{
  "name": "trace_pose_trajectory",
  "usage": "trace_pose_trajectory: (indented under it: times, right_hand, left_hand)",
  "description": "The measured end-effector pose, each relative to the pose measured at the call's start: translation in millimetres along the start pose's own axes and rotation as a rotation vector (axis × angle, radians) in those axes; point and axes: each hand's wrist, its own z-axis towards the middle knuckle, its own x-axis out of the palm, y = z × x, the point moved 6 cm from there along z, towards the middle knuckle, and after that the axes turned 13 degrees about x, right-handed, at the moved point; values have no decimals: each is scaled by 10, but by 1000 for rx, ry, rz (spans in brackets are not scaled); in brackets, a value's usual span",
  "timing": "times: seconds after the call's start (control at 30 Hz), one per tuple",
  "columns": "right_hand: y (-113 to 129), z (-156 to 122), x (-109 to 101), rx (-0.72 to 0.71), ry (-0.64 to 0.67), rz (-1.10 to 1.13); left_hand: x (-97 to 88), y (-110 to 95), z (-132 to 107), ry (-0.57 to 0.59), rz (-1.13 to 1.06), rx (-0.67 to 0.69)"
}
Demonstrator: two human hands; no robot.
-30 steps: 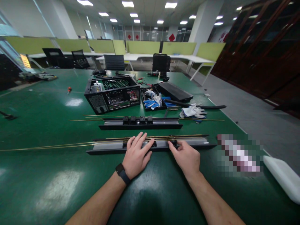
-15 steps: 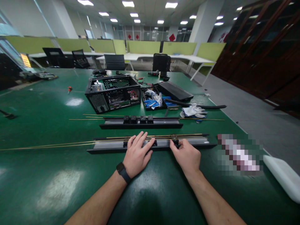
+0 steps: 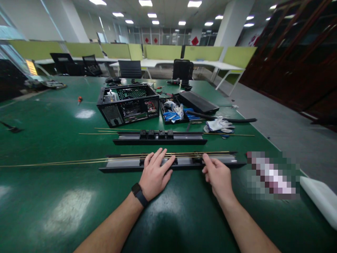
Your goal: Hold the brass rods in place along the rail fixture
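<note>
A long black channel [image 3: 121, 170] with a pale, shiny inner face lies crosswise on the green table. Thin brass rods [image 3: 181, 154] run along it over small black blocks and stick far out past its left end. My left hand [image 3: 155, 172], a dark watch on its wrist, rests with fingers spread across the rods and channel, hiding part of a block. At the right part of the channel, just right of a black block [image 3: 197, 157], my right hand [image 3: 218, 175] is closed, its fingertips pinched at a brass rod. The fingertips partly hide the contact.
Behind lies a second black channel [image 3: 158, 142] with several black blocks and brass rods. Farther back are an open computer case [image 3: 127, 109], a tray of gloves [image 3: 172, 112], a black panel [image 3: 197, 102] and white gloves [image 3: 219, 125]. A white object [image 3: 319, 200] lies right, beside a pixelated item.
My right hand has shifted right along the channel, away from the black block, which now shows more fully. My left hand stays in place on the rods. The view has moved slightly.
</note>
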Motion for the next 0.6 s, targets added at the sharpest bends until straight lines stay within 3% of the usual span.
trace_pose_trajectory:
  times: [0.1, 0.23, 0.3, 0.47, 0.6]
  right_hand:
    - [-36, 44, 44, 118, 123, 212]
    - [-26, 87, 48, 168, 190, 357]
    - [-26, 135, -14, 182, 163, 430]
    - [-73, 283, -270, 227, -48, 526]
    - [-56, 261, -252, 198, -41, 428]
  left_hand:
    - [5, 0, 2, 10, -2, 0]
    - [4, 5, 1, 15, 0, 5]
    - [2, 6, 0, 17, 1, 7]
    - [-8, 0, 2, 10, 1, 6]
    - [0, 5, 3, 13, 0, 4]
